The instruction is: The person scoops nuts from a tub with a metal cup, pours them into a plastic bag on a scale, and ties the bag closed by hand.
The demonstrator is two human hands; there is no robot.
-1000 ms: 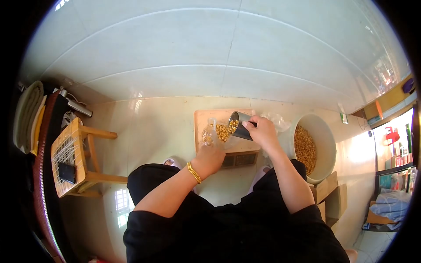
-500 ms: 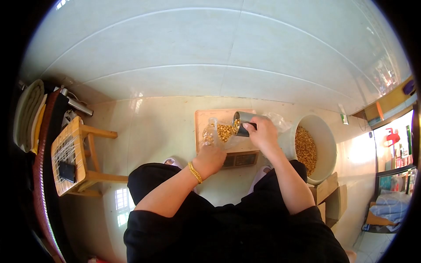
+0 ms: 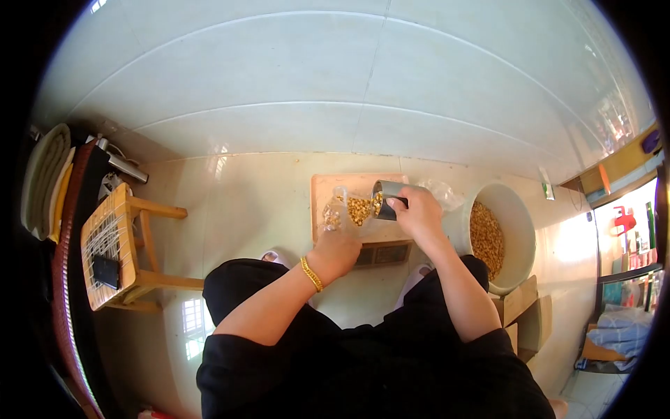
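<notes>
Silvery cup [image 3: 389, 191] tipped sideways, mouth facing left.

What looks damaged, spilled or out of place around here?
The wooden stool looks worn: pale strands lie loose and uneven across its top, perhaps frayed. A yellowish speck lies alone on the floor, too small to identify. At the metal cup, I can't make out any clear spill.

wooden stool [image 3: 167, 280] parked off to the left, black phone [image 3: 106, 272] plopped on top, folded greenish blanket [image 3: 43, 185] piled at the far left, cardboard box [image 3: 537, 325] tucked low right, bluish cloth [image 3: 618, 335] kinda bunched up at the far right
</notes>
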